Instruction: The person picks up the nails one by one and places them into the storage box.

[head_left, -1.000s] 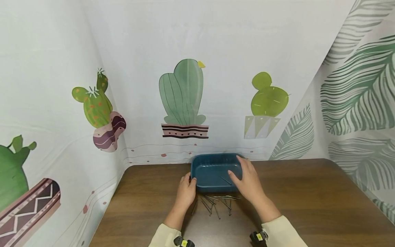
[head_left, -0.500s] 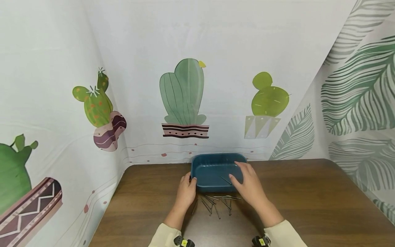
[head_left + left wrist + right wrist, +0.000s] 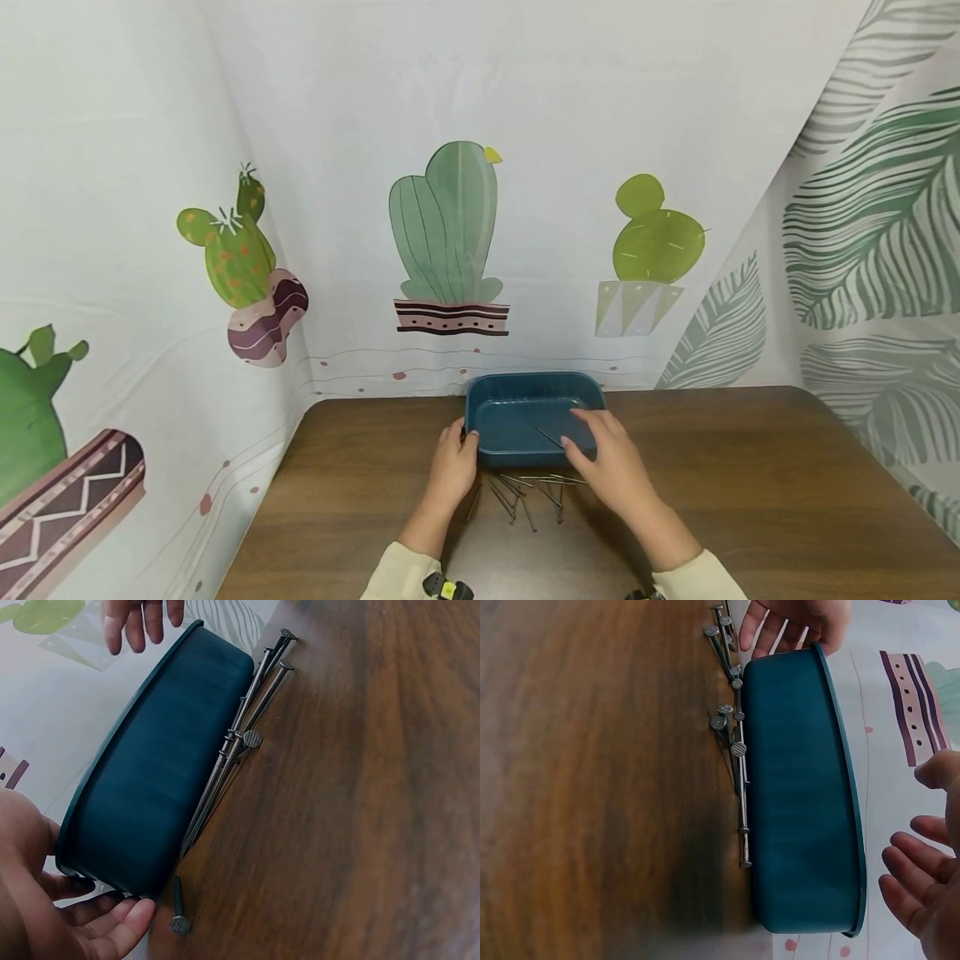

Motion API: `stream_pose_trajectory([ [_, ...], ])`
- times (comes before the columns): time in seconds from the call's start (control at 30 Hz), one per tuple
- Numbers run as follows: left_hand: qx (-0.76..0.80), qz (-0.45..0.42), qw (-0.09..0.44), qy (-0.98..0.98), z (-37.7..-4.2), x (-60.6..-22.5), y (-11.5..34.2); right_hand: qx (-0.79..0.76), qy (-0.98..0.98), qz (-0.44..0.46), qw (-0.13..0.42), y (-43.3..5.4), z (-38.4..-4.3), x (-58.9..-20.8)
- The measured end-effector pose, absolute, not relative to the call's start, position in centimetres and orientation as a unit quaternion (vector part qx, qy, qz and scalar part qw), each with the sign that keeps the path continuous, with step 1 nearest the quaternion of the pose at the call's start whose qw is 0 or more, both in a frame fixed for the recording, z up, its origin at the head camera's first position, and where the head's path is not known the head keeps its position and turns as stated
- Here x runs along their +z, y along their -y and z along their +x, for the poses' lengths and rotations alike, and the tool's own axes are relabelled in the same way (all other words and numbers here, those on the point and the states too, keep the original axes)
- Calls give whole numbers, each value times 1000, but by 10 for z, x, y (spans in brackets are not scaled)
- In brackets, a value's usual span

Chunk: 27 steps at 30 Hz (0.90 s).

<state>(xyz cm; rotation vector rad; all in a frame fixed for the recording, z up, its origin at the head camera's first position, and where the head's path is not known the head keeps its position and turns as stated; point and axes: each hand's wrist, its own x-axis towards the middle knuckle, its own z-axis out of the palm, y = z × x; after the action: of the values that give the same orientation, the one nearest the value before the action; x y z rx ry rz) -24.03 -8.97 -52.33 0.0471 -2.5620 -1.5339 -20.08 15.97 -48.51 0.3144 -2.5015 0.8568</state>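
A dark teal plastic tray [image 3: 517, 459] stands at the back of the table, with one nail [image 3: 549, 437] lying inside it. My left hand [image 3: 453, 462] grips the tray's left end, the thumb at its rim and the fingers along the outside wall. Over the tray's right front corner hovers my right hand [image 3: 618, 462], fingers loosely spread and holding nothing; the right wrist view shows this hand [image 3: 930, 877] apart from the rim. Several steel nails [image 3: 525, 492] lie loose before the tray's front wall. In the left wrist view, a single nail [image 3: 178, 907] lies by the left fingertips.
The brown wooden table [image 3: 750, 483] reaches out on both sides of the tray. Behind it hangs a white cloth [image 3: 555, 250] printed with cacti and leaves, close to the tray's back edge.
My right hand has drawn back from the tray's far right side toward me and slightly right, uncovering more of the rim. The left hand, tray and nails stay put.
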Motion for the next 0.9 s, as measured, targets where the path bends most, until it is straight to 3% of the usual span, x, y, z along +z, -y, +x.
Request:
stream_pose_trajectory([
  [0.33,-509,18,75,857,-241,-523,89,293,919,128,231,-159,-190,-488],
  [0.9,-505,17,75,860,-241,-523,90,228,951,175,113,-156,-177,-493],
])
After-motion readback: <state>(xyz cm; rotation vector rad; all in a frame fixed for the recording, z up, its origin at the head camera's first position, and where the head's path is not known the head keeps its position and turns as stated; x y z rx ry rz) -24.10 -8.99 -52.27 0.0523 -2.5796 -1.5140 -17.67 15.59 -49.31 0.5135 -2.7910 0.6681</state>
